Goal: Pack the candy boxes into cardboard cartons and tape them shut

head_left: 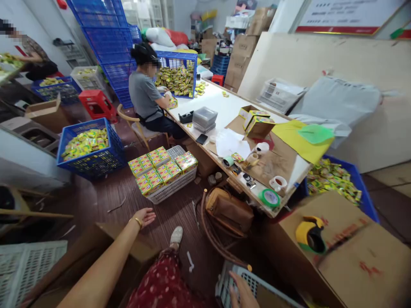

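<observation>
My left hand reaches forward over the brown floor, fingers spread and holding nothing, a gold bangle at the wrist. It hovers above a cardboard box and short of a white basket stacked with yellow and green packets. My right hand rests on the rim of a white plastic crate at the bottom edge, fingers curled over it. My leg in red patterned cloth and a white shoe stretch between the two hands.
A long white table carries tape rolls, cups, small boxes and trays. A seated person works at its far end beside blue crates of packets. A brown bag sits on a chair. Cardboard boxes stand at right.
</observation>
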{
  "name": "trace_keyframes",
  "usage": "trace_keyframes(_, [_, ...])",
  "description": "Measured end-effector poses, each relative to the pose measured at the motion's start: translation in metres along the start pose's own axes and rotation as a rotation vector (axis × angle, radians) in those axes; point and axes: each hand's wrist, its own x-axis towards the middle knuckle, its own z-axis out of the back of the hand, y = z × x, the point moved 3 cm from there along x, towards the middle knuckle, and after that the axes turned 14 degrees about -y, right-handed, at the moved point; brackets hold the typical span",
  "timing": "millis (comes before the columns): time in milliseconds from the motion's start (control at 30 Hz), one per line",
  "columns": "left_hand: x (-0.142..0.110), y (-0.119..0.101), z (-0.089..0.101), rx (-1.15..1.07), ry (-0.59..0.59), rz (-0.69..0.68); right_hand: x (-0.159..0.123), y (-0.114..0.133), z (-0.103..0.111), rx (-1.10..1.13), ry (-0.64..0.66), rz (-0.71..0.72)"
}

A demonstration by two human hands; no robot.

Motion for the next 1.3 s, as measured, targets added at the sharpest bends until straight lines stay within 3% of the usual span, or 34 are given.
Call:
trace_keyframes(167, [0.046,-0.072,-0.007,0.113,-0.057,-0.05,0.062,0.03,-0.052,0.0,0.301,0.122])
trace_keyframes(300, [0.066,-0.112,-0.026,0.216,-0.11,-0.12,0.095,0.057,-0.072,-0.052,0.445,0.093])
trace_keyframes(400, [0.069,-0.119,-0.042,0.272,-0.099,-0.17,0.119,0.073,-0.082,-0.062,0.504,0.044])
trace_keyframes(633, [0.063,-0.093,-0.062,0.404,0.05,-0.154,0.193,0.097,-0.113,0.094,0.632,-0.092])
trace_keyframes(767, [0.083,-0.119,-0.084,0.524,0.018,-0.176,0.229,0.101,-0.147,0.234,0.603,-0.289])
trace_keyframes(900, [0.129,-0.181,-0.133,0.669,-0.005,-0.326,0.247,0.092,-0.212,0.405,0.54,-0.597])
trace_keyframes(1033, [0.183,-0.252,-0.2,0.849,-0.009,-0.574,0.273,0.086,-0.298,0.492,0.501,-1.043])
trace_keyframes(1100, [0.208,-0.282,-0.238,0.931,0.009,-0.694,0.298,0.088,-0.342,0.503,0.469,-1.2])
trace_keyframes(1200, [0.241,-0.317,-0.3,1.024,0.065,-0.854,0.345,0.087,-0.411,0.538,0.373,-1.325])
trace_keyframes(1300, [0.273,-0.34,-0.36,1.101,0.116,-0.957,0.387,0.069,-0.482,0.568,0.29,-1.382])
